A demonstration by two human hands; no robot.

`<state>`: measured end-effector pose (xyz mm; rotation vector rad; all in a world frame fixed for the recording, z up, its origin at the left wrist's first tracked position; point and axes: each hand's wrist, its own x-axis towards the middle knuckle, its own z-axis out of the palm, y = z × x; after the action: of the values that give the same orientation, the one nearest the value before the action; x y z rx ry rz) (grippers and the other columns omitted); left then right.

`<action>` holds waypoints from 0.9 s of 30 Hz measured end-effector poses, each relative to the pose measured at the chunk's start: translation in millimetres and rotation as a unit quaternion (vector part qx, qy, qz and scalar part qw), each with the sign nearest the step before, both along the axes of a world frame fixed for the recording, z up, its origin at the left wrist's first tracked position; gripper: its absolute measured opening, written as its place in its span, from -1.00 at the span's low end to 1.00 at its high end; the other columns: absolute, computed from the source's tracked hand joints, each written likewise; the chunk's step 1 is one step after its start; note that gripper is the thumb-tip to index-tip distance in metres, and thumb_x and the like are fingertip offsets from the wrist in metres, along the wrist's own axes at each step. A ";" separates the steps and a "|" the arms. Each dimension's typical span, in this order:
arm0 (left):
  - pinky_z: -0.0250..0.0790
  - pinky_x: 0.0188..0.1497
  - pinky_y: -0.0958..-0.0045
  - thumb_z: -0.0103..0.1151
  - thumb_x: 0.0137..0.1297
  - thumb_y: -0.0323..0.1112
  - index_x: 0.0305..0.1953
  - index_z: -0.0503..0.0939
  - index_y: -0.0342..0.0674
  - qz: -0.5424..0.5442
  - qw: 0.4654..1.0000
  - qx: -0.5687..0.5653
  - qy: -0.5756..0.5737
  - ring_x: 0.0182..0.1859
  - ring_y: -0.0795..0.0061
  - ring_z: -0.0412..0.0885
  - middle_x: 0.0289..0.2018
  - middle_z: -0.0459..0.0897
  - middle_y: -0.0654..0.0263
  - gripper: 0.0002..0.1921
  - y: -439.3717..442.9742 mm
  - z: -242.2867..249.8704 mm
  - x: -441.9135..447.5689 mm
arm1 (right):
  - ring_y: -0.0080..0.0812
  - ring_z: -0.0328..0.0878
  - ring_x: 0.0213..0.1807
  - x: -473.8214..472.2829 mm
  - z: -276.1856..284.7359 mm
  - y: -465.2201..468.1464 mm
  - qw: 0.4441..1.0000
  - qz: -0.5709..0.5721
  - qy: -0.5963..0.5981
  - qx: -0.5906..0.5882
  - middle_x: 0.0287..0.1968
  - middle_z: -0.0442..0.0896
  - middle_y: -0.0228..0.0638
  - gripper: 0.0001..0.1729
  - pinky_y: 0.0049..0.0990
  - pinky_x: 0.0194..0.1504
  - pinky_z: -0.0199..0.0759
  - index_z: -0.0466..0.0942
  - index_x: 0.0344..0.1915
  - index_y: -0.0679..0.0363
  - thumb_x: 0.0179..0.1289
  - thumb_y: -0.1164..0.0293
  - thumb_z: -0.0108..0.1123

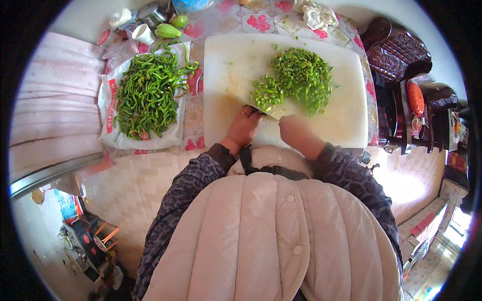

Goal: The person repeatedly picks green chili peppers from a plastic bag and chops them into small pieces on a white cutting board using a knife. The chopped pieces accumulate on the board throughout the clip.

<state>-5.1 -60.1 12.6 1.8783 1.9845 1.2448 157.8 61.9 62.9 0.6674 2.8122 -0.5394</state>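
Note:
A large white cutting board [339,128] lies on the table before me. Near its front edge, my right hand [299,133], slightly blurred, grips a kitchen knife [246,101] whose blade points to the upper left. Beside the blade, my left hand [244,126] has its fingers curled down on some green peppers, which are mostly hidden. Just beyond the knife lies a small heap of chopped green peppers [266,93], touching a larger chopped pile [301,73]. Left of the board, many long, thin, whole green peppers [148,94] are heaped on a white plastic bag [107,131].
Behind the bag stand a white cup [144,34], a metal pot [151,13], a pale green squash [167,31] and a round green fruit [179,21]. A white cloth [320,15] lies at the table's back right. Dark carved wooden chairs [399,49] are on the right.

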 end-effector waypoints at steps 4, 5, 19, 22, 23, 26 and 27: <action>0.32 -0.06 0.16 0.13 0.09 -0.48 -0.26 0.51 -0.27 -0.012 1.000 0.000 -0.007 -0.14 0.00 0.45 -0.29 0.51 0.05 -0.84 -4.7 0.6 -1.5 | 0.08 0.57 -0.41 -4.1 0.7 -0.1 1.000 -0.014 0.024 -0.007 -0.48 0.59 0.03 -0.80 -0.08 -0.34 0.47 0.54 -0.46 0.28 0.12 0.39 0.02; 0.33 -0.06 0.17 0.14 0.08 -0.48 -0.27 0.51 -0.28 -0.005 1.000 0.000 -0.012 -0.15 0.01 0.45 -0.29 0.51 0.06 -0.85 -6.8 0.6 -1.9 | 0.08 0.56 -0.41 -4.3 5.2 -0.3 0.999 -0.025 0.042 -0.007 -0.49 0.59 0.03 -0.79 -0.08 -0.34 0.47 0.54 -0.46 0.28 0.13 0.38 0.02; 0.36 -0.11 0.14 -0.05 0.03 -0.56 -0.15 0.48 -0.31 -0.017 0.998 -0.042 0.032 -0.11 -0.04 0.45 -0.20 0.50 0.04 -0.71 -12.9 -0.2 -2.1 | 0.04 0.58 -0.34 -6.5 20.4 -13.5 0.997 -0.027 -0.065 -0.038 -0.41 0.61 -0.02 -0.83 -0.10 -0.28 0.47 0.57 -0.49 0.26 0.03 0.43 0.02; 0.37 -0.12 0.15 0.00 0.06 -0.53 -0.22 0.49 -0.31 -0.009 0.999 -0.037 0.024 -0.13 0.00 0.46 -0.25 0.50 0.05 -0.79 -13.3 7.0 -0.5 | 0.05 0.57 -0.35 -12.2 25.7 -14.9 0.993 -0.077 -0.028 -0.082 -0.41 0.61 -0.02 -0.82 -0.09 -0.29 0.46 0.55 -0.48 0.25 0.08 0.42 0.00; 0.37 -0.13 0.16 0.02 0.07 -0.53 -0.23 0.49 -0.31 -0.006 0.999 -0.040 0.029 -0.13 0.01 0.46 -0.25 0.50 0.05 -0.81 -13.5 8.7 -0.5 | 0.05 0.57 -0.35 -10.0 29.4 -14.3 0.994 -0.073 -0.007 -0.077 -0.41 0.61 -0.02 -0.82 -0.09 -0.30 0.46 0.54 -0.48 0.24 0.09 0.41 0.00; 0.36 -0.11 0.17 0.04 0.08 -0.51 -0.26 0.49 -0.32 -0.023 0.999 -0.010 0.025 -0.14 0.03 0.46 -0.25 0.50 0.06 -0.84 -18.5 10.3 -2.0 | 0.05 0.57 -0.36 1.7 39.8 -8.5 0.995 -0.067 0.014 -0.066 -0.41 0.60 -0.02 -0.83 -0.10 -0.32 0.46 0.53 -0.48 0.23 0.10 0.41 0.01; 0.36 -0.10 0.17 0.04 0.08 -0.51 -0.26 0.49 -0.32 -0.025 0.999 -0.009 0.034 -0.13 0.02 0.46 -0.25 0.50 0.06 -0.83 -19.3 9.4 -2.4 | 0.05 0.57 -0.36 6.3 42.2 -7.8 0.995 -0.069 -0.005 -0.070 -0.41 0.60 -0.02 -0.83 -0.10 -0.33 0.46 0.54 -0.48 0.23 0.10 0.41 0.01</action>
<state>-7.5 -79.3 22.0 1.9749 1.9623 1.1601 164.1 54.0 105.1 0.8360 2.7006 -0.7476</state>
